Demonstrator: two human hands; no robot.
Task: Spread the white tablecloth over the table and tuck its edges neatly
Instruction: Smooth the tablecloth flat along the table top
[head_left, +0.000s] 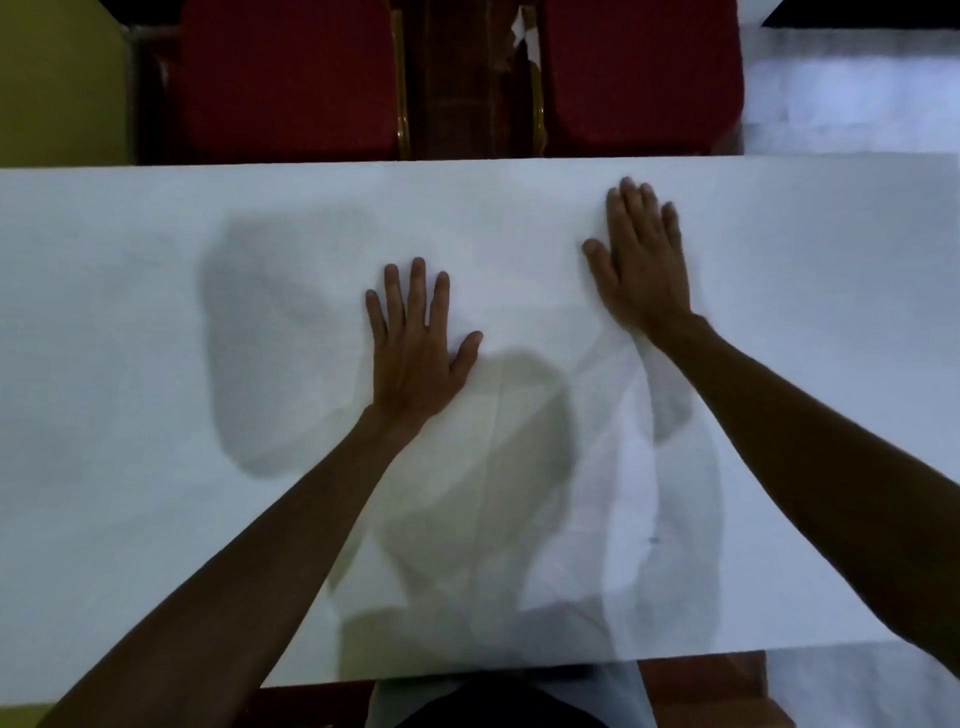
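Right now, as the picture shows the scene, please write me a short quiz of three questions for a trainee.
1. True or false: the left hand pinches a fold of the white tablecloth.
2. Which hand lies nearer the far edge of the tablecloth? A) left hand B) right hand
3. How many red chairs stand beyond that far edge?
Key: 1 false, it lies flat with straight fingers; 2 B; 3 two.
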